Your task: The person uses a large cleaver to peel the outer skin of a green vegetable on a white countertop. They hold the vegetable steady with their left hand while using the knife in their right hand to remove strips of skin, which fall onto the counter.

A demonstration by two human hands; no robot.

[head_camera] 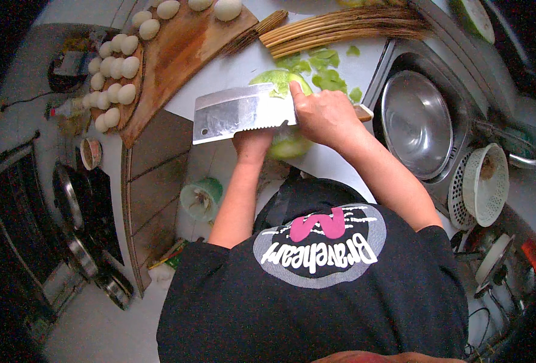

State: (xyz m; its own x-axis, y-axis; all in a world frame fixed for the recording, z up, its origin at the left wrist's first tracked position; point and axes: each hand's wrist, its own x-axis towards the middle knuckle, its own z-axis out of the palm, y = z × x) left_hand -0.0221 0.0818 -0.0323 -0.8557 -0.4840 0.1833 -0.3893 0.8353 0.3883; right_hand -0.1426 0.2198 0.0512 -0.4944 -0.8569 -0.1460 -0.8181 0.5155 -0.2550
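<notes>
My right hand (327,113) grips the wooden handle (364,112) of a wide steel cleaver (240,111), its thumb or a finger stretched towards a partly peeled pale green gourd (290,147). The blade lies across the gourd and points left, with a toothed notch along its near edge. My left hand (254,140) is at the gourd's left side; the blade covers its fingers, so its hold cannot be seen. Thin green peelings (329,80) are scattered on the white countertop (340,165) beyond the gourd.
A wooden board (181,41) at upper left carries several pale round balls (129,67). Bundled stick brushes (340,29) lie behind the peelings. At right, a steel basin (416,122) sits in the sink beside a white colander (485,186). A green bin (202,199) stands below the counter.
</notes>
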